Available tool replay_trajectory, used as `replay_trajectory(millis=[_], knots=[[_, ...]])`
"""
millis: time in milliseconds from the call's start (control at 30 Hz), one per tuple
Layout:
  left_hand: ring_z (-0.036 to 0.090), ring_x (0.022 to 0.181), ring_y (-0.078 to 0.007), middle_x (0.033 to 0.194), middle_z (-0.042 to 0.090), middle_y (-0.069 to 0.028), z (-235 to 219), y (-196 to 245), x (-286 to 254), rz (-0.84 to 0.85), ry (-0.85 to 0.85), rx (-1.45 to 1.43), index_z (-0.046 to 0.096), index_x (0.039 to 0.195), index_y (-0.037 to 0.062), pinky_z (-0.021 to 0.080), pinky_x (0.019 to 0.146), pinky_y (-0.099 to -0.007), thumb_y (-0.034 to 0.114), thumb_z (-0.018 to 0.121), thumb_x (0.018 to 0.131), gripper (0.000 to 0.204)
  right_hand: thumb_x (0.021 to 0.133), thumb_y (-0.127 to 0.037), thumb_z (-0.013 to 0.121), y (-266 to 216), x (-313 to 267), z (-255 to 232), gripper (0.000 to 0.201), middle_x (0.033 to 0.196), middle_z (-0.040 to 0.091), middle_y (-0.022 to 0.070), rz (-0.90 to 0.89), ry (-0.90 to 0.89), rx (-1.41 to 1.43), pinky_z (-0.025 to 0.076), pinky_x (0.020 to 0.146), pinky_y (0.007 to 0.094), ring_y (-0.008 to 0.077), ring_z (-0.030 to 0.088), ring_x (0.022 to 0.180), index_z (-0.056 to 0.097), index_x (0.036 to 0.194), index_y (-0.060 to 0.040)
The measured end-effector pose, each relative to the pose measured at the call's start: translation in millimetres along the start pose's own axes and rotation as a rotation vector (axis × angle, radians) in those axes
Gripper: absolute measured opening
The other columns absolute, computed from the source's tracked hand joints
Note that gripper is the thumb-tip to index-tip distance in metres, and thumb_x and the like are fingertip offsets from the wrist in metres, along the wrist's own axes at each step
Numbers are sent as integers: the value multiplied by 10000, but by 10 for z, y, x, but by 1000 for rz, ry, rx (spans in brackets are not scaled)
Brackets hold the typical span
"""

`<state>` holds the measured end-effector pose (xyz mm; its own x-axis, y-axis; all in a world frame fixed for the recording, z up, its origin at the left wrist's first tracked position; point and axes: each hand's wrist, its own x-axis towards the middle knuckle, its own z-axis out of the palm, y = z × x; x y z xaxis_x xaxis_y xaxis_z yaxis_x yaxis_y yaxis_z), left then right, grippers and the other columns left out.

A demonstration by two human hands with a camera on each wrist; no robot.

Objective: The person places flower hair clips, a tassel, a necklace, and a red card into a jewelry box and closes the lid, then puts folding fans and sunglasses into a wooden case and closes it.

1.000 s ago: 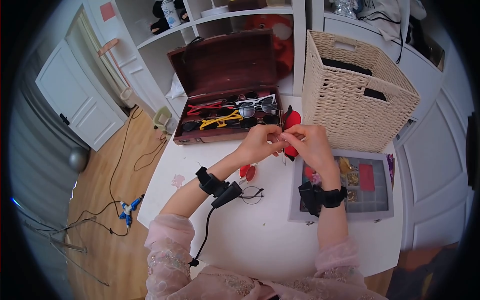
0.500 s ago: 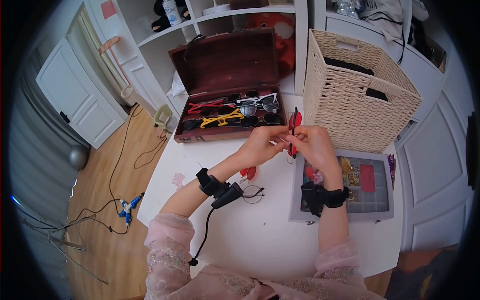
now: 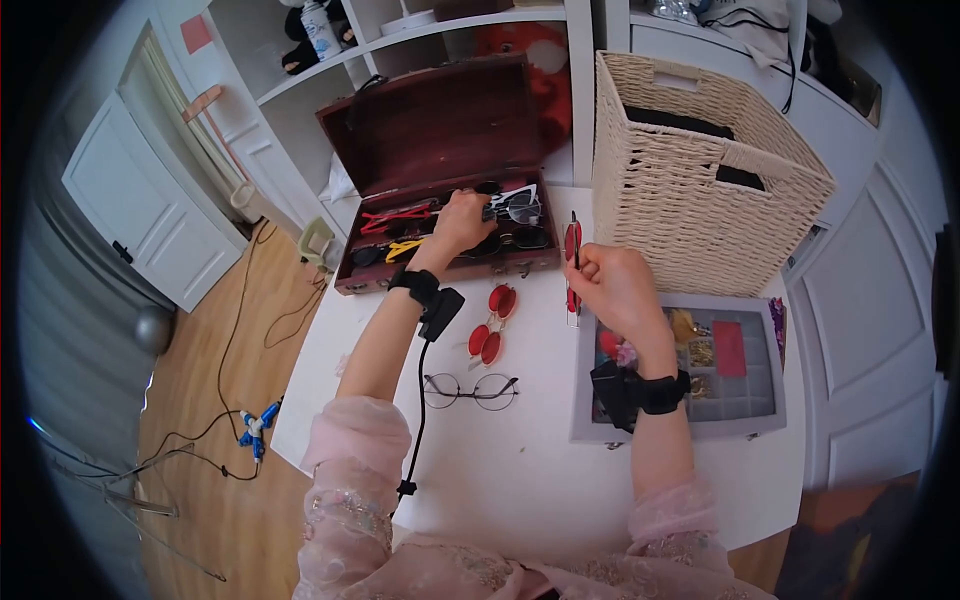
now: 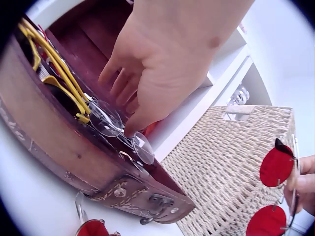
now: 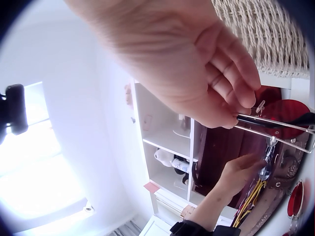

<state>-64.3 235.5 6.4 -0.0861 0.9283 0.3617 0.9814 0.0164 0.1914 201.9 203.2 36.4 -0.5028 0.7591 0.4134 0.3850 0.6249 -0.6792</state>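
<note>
Reaching into an open dark-red wooden box [image 3: 440, 277], my left hand [image 3: 460, 222] has thumb and fingers apart. In the left wrist view its thumb tip lies at the bridge of silver metal-framed glasses [image 4: 105, 118] with clear lenses. Yellow-framed sunglasses [image 4: 59, 69] and other eyewear lie around them in the box. My right hand [image 3: 615, 285] pinches red-lensed sunglasses [image 3: 573, 240] between thumb and fingers, upright above the table. Another pair of red-lensed sunglasses [image 3: 485, 344] rests on the table, with round clear-lensed glasses [image 3: 494, 393] below it.
A tall woven basket [image 3: 690, 210] stands behind my right hand. Under my right wrist lies a grey compartment case [image 3: 748, 398] with small ornaments inside. White shelves [image 3: 585, 90] rise behind the box on the white table [image 3: 480, 480].
Both hands were together at the red-lensed sunglasses; my left hand has let go and moved left into the box. The right hand keeps hold of the sunglasses. The head view has shifted slightly.
</note>
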Motion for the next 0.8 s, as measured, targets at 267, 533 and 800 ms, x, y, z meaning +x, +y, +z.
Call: replay_trajectory(millis=[267, 533, 800], knots=[[545, 1022, -330, 1057, 570, -153, 73, -7, 90, 43, -31, 89, 635, 1016, 48, 459, 863, -404, 59, 666, 672, 346, 789, -164, 606, -10, 1, 7, 175, 588, 600, 123, -9, 46, -47, 454, 550, 384, 301, 587, 559, 596, 688, -21], [573, 922, -352, 988, 590, -152, 176, -125, 78, 131, 14, 54, 667, 886, 48, 463, 803, -423, 44, 620, 700, 192, 794, -164, 596, -16, -3, -14, 175, 604, 606, 136, 25, 13, -45, 459, 572, 393, 311, 596, 582, 594, 704, -13], [627, 840, -317, 819, 649, -169, 95, -279, 122, 211, -112, 170, 712, 834, 103, 508, 764, -400, 26, 586, 686, 209, 780, -155, 613, 18, -2, 17, 163, 592, 601, 126, -10, 36, -123, 454, 555, 360, 277, 594, 559, 603, 714, -6]])
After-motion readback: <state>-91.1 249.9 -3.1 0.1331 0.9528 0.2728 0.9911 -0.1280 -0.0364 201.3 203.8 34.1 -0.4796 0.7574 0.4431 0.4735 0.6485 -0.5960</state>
